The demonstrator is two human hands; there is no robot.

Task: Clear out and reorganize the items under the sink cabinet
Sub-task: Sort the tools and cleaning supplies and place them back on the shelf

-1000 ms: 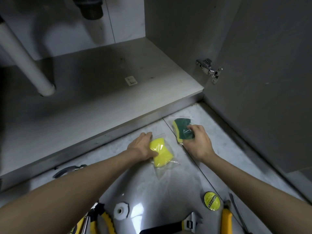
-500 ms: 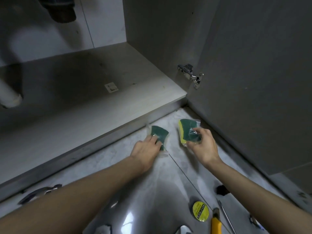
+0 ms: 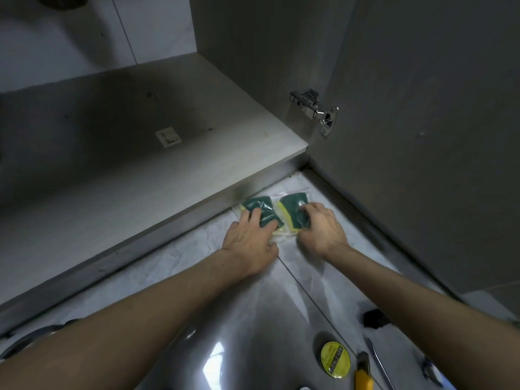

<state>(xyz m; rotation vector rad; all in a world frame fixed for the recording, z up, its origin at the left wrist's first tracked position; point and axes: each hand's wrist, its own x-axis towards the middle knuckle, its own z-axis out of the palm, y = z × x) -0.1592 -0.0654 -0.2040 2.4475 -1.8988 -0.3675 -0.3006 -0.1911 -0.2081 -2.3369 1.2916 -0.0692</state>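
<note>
Two green-and-yellow sponges in clear plastic bags lie side by side on the marble floor, against the base of the cabinet. My left hand (image 3: 247,235) rests flat on the left sponge (image 3: 257,205), fingers stretched over it. My right hand (image 3: 323,229) pinches the right sponge (image 3: 292,202) with curled fingers and the thumb at its near edge. The cabinet shelf (image 3: 140,170) behind them is bare apart from a small white sticker (image 3: 168,137).
The open cabinet door (image 3: 422,150) stands close on the right, with its metal hinge (image 3: 315,108) above the sponges. On the floor near me lie a yellow tape roll (image 3: 334,358), a yellow utility knife (image 3: 363,375), a thin metal tool (image 3: 380,364) and a small black object (image 3: 375,319).
Both hands carried the bagged sponges forward and set them down together at the cabinet base. The left sponge now lies green side up. The view shifted right.
</note>
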